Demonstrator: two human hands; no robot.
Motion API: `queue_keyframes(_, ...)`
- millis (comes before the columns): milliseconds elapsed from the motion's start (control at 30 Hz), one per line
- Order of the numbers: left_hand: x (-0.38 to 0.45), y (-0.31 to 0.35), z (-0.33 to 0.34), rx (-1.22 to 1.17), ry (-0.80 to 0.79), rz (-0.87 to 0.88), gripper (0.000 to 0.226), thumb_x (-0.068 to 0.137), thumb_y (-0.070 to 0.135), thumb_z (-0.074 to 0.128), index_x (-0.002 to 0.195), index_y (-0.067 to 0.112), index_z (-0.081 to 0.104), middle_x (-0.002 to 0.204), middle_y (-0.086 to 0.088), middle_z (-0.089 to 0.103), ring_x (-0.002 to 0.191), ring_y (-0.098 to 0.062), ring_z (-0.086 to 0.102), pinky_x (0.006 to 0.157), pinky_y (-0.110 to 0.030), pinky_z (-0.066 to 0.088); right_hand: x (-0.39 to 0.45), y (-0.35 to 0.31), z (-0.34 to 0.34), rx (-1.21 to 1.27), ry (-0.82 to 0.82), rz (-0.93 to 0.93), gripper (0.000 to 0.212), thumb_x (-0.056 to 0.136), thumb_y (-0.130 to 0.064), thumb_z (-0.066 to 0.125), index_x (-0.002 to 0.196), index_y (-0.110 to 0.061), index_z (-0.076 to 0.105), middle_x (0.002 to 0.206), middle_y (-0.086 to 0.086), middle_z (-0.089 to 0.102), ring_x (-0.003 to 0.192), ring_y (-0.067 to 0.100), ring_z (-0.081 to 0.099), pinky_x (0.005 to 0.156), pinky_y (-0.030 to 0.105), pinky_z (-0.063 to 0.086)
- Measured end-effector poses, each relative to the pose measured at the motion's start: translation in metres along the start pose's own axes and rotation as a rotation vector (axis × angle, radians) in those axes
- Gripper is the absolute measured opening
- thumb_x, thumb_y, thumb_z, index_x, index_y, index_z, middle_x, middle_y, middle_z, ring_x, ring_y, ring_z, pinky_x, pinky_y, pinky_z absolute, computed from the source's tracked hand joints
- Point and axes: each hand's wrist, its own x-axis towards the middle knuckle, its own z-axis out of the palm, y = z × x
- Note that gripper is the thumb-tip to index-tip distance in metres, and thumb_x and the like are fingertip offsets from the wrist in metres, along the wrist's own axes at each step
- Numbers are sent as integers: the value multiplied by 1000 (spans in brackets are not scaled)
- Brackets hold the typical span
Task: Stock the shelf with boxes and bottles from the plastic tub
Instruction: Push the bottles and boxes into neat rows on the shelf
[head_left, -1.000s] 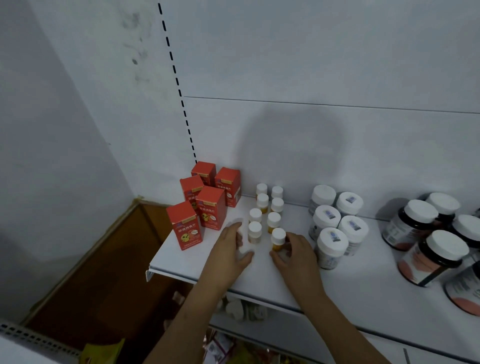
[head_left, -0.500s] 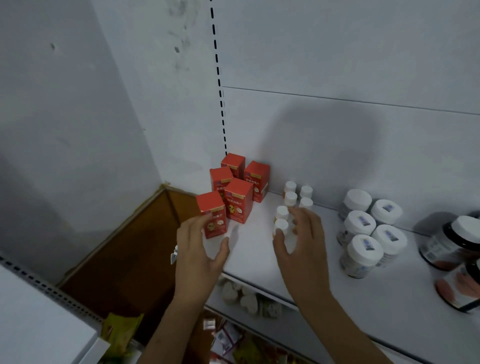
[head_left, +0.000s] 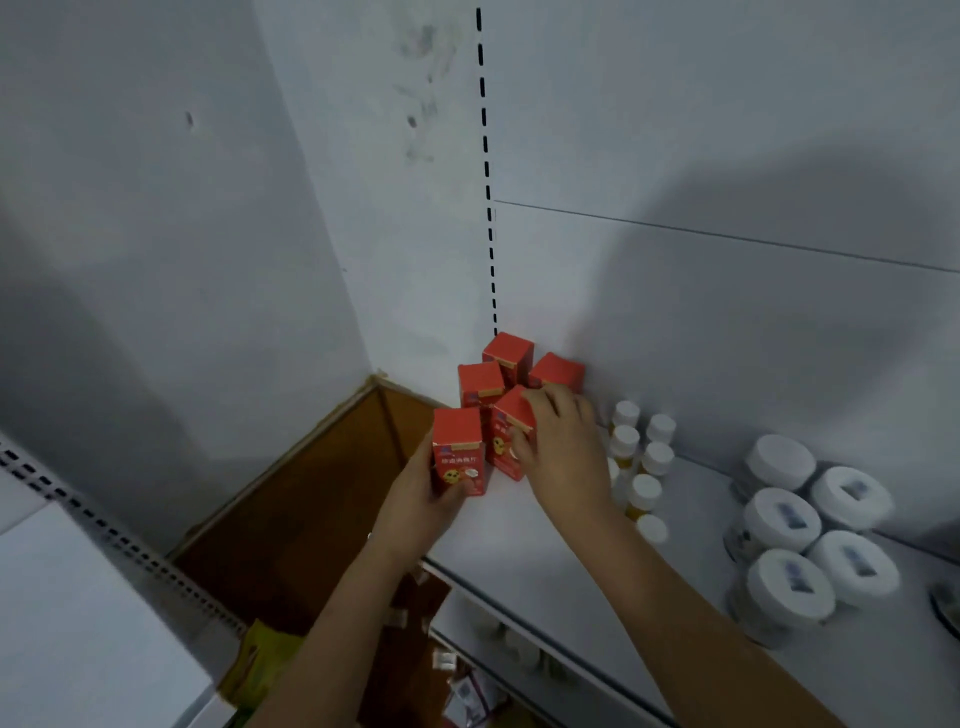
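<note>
- the left hand (head_left: 423, 501) is gripping the front red box (head_left: 458, 451), fingers curled round it, at the left end of the white shelf (head_left: 524, 535).
- the right hand (head_left: 563, 452) is pinching the next red box (head_left: 511, 434), which is sitting just beside the small bottles (head_left: 644, 491).

Both forearms are extended forward. The left hand (head_left: 423, 496) is curled around a red box (head_left: 458, 451); the right hand (head_left: 563, 449) is wrapped over another box (head_left: 508, 434).

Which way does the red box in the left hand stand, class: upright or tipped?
Upright. The front red box stands on the shelf edge, printed face forward, top flap uppermost, gripped by the left hand.
</note>
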Motion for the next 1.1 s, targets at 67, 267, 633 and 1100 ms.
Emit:
queue_keyframes(67,6,2,0,26,-14,-9,68,89,41,69,147,39,33,120,33,56,106,19,53,76,-1,41,3,3,1,-26,35,41,39,81,-22,74,117,-11,63,119,9,59,108,31,54,90,41,49)
queue_keyframes(267,26,5,10,1,-20,-60,64,89,45,69,142,46,35,120,32,61,106,19,55,82,-10,46,14,13,-1,-27,-10,57,50,78,-26,78,123,-15,59,124,7,56,114,28,51,92,37,47)
queue_keyframes(633,53,0,1,-139,-231,-76,66,88,41,70,144,41,36,126,30,59,117,11,54,95,-19,47,21,14,3,27,-75,-11,67,74,-8,79,135,-16,56,139,5,49,131,28,38,105,44,46)
queue_keyframes(1100,109,12,-38,-57,-673,-29,85,78,13,84,143,38,35,134,14,58,120,3,56,97,-19,49,40,29,35,502,-284,436,79,74,-37,84,135,-12,41,114,-9,65,104,10,63,62,4,35)
